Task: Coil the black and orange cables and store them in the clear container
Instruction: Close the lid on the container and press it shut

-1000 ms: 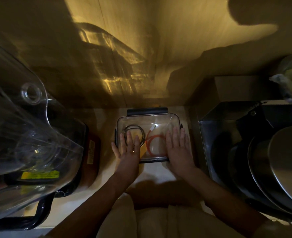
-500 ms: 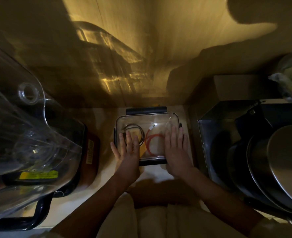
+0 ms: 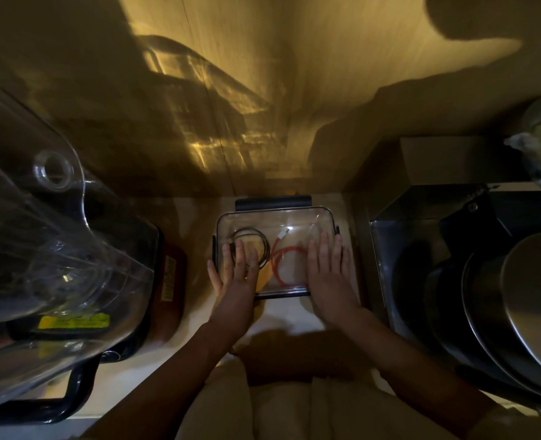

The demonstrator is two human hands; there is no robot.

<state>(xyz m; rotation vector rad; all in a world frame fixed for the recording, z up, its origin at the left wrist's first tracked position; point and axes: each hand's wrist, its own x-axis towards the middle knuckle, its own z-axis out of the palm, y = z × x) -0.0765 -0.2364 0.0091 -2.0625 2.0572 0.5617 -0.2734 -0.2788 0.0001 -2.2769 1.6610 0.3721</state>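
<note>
While the black cable [image 3: 250,247] and orange cable [image 3: 284,265] lie coiled inside the clear container [image 3: 294,214], the left hand [image 3: 235,274] and right hand [image 3: 329,274] press flat on its lid, fingers spread, grasping nothing.

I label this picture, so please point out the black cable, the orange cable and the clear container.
black cable [image 3: 264,246], head view, right side of coil.
orange cable [image 3: 286,249], head view, top of loop.
clear container [image 3: 272,210], head view, far rim.
</note>
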